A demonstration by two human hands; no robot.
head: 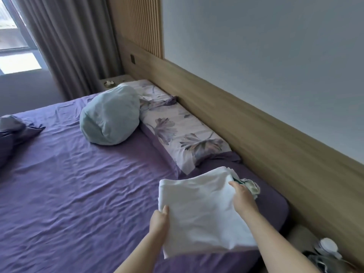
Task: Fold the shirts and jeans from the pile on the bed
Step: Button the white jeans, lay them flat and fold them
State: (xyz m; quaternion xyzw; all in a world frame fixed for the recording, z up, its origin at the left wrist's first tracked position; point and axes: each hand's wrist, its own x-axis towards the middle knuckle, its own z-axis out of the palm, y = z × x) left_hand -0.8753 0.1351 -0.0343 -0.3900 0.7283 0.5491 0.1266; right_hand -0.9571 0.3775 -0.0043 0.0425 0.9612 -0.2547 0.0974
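Observation:
A folded white shirt [199,209] is held over the near right corner of the purple bed [74,184]. My left hand [160,220] grips its near left edge, thumb on top. My right hand [243,198] holds its right side, fingers lying over the cloth. Past the right hand, a bit of green-and-white fabric [249,187] shows from under the shirt; what it belongs to is hidden.
A floral pillow [177,134] lies along the wooden headboard [256,138]. A pale blue cushion [110,117] sits beside it. A bunched purple cover [13,133] lies at the far left. A bedside stand with small objects [325,251] is at the lower right. Grey curtains hang at the back.

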